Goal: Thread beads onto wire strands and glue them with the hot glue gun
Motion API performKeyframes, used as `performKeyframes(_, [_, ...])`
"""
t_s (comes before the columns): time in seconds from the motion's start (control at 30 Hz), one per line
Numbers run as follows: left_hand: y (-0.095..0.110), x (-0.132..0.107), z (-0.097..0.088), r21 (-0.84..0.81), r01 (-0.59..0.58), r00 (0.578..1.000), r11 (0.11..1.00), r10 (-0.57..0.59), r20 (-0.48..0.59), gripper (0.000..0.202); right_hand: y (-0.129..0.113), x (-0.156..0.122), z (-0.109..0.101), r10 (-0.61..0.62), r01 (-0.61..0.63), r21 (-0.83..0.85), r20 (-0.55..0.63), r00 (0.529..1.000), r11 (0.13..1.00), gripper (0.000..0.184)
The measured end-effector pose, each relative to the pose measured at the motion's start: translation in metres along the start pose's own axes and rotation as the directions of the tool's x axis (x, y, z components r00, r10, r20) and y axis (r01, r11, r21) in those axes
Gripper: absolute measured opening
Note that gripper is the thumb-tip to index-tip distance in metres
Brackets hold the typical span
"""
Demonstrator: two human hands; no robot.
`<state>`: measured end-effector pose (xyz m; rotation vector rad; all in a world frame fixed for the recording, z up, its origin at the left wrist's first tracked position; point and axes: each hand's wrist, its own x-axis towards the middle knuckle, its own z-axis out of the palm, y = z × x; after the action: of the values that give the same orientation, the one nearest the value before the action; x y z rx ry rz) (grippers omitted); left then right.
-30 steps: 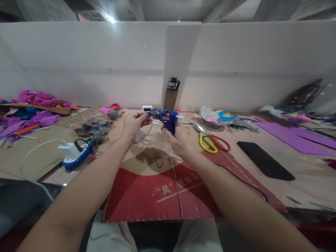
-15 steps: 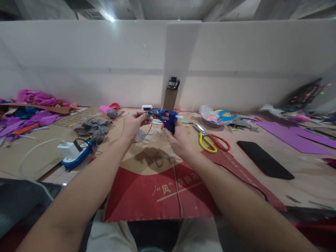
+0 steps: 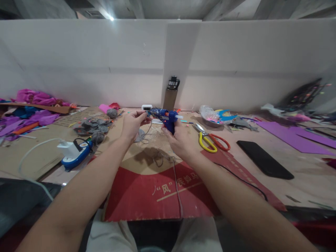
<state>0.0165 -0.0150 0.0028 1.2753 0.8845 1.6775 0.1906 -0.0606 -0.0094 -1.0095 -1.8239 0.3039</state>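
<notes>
My right hand (image 3: 180,136) is wrapped round the grip of a blue hot glue gun (image 3: 169,120), whose clear glue stick (image 3: 179,117) pokes out at the back. The gun's front end points left, towards my left hand (image 3: 133,125). There, my fingertips are pinched close to the nozzle, and grey yarn (image 3: 150,128) hangs down from them. Something small and bluish at the fingertips is too small to make out. More of the yarn lies loosely on the red and tan cardboard (image 3: 141,196) below, one strand running to its front edge.
Scissors (image 3: 210,139) with yellow and red handles and a black phone (image 3: 265,159) lie to the right. A blue power strip (image 3: 76,159) with a white charger is at left, near balls of grey yarn (image 3: 98,137). A bottle (image 3: 171,92) stands at the back.
</notes>
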Motion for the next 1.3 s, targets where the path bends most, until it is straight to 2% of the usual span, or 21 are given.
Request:
performKeyframes(0.43, [0.0004, -0.0003, -0.0026, -0.026, -0.011, 1.000, 1.000, 0.012, 0.012, 0.019, 0.0025, 0.0010, 0.0002, 0.042, -0.043, -0.037, -0.025, 0.999, 0.998, 0.024])
performKeyframes(1.03, [0.0007, 0.0004, -0.0030, -0.032, -0.018, 1.000, 0.999, 0.017, -0.004, 0.019, 0.0019, 0.0008, -0.0002, -0.003, 0.002, -0.023, -0.048, 0.999, 1.000, 0.024])
performKeyframes(1.3, [-0.0006, 0.0003, -0.0014, -0.007, -0.001, 1.000, 1.000, 0.001, 0.004, 0.019, 0.0000, -0.0007, 0.0026, 0.014, -0.014, 0.019, -0.031, 0.999, 1.000, 0.021])
